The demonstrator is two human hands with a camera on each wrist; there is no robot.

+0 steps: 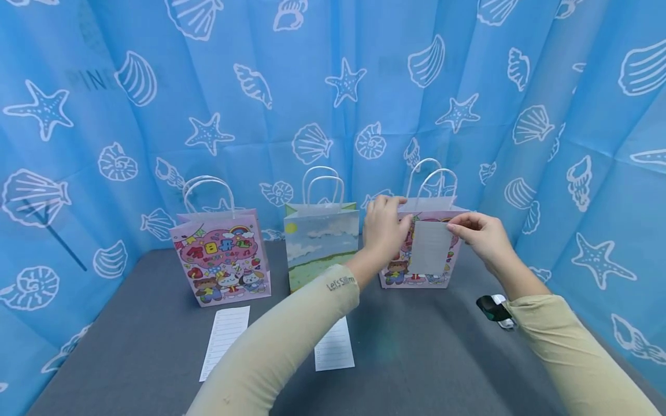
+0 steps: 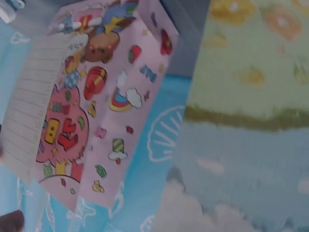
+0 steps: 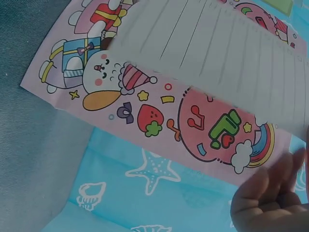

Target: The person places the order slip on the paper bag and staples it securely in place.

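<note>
In the head view my right hand (image 1: 484,234) pinches a white lined paper sheet (image 1: 430,248) by its upper right corner, between thumb and fingers. The sheet hangs in front of the right-hand pink cartoon gift bag (image 1: 392,277) and covers much of its printed face. The right wrist view shows the ruled lines of the sheet (image 3: 207,58) over the bag's strawberry and rainbow print. At the bag's upper left corner is my left hand (image 1: 382,228), thumb and fingers spread apart, with nothing seen between them. White twisted handles (image 1: 437,173) rise from the bag.
A landscape-print gift bag (image 1: 319,231) stands in the middle, and another pink cartoon bag (image 1: 224,248) at left. Lined sheets lie before them, one at left (image 1: 226,341), one (image 1: 335,346) partly under my left sleeve. A small black-and-white item (image 1: 494,309) sits by my right sleeve.
</note>
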